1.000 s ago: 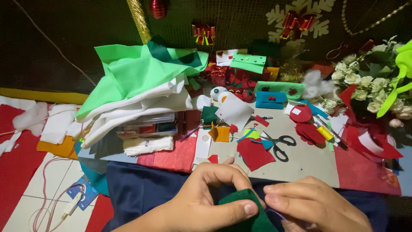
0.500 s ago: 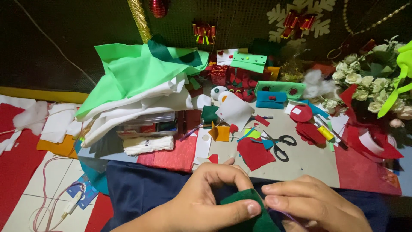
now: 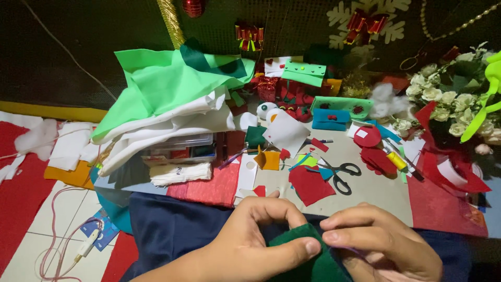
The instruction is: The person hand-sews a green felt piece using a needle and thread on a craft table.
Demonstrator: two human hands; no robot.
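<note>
- Head view, 6 o'clock: left hand [image 3: 255,243] and right hand [image 3: 383,245] both pinch a dark green felt piece [image 3: 308,258] held over a navy cloth [image 3: 177,227]. The left thumb presses its top edge; the right fingertips [image 3: 334,236] close on it from the right.
- Progress, as a judgement: the felt piece is cut and in hand, apparently being folded or shaped; what lies under the fingers cannot be told.
- 12 o'clock of the hands: scissors [image 3: 339,172] lie untouched, handles spread, beside a red felt scrap [image 3: 310,185].
- 10 o'clock: a stack of green and white fabric [image 3: 167,99] rests over a clear plastic box [image 3: 180,146], uncut as far as it shows.
- 2 o'clock: white flowers [image 3: 443,96].
</note>
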